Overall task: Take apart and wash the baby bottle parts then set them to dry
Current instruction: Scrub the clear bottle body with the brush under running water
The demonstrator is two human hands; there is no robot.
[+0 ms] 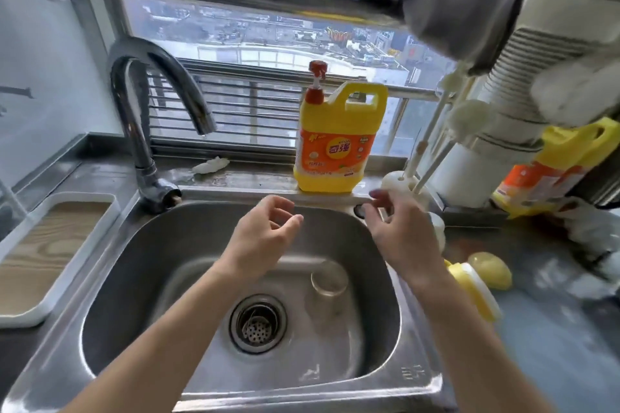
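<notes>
Both hands hover empty over a stainless steel sink [141, 245]. The left hand [265, 231] is loosely curled above the middle of the basin. The right hand [401, 231] has its fingers half spread near the rim at 2 o'clock, just short of a white brush stand [399, 183].

The baby bottle lies in pieces. Its clear body [328, 280] rests on its side on the basin floor at 3 o'clock from the drain strainer [257, 323], probably put there for washing. The yellow collar [474, 290] and the yellow dome cap [491, 270] sit together on the wet surface [553, 329] at 3 o'clock from the sink, apparently waiting their turn. A pale part just behind the right hand cannot be made out.

The body looks transparent and hard-walled, with its open mouth facing the window. It seems light and liable to roll or slip once soaped.

The washing gear stands along the back ledge: a yellow pump jug of dish soap [339, 144] at 12 o'clock, with the brushes beside it. No water shows at the faucet [151, 104] at 10 o'clock. A white-rimmed tray with a wood-grain floor [20, 312] at 9 o'clock looks like the likely drying spot.
</notes>
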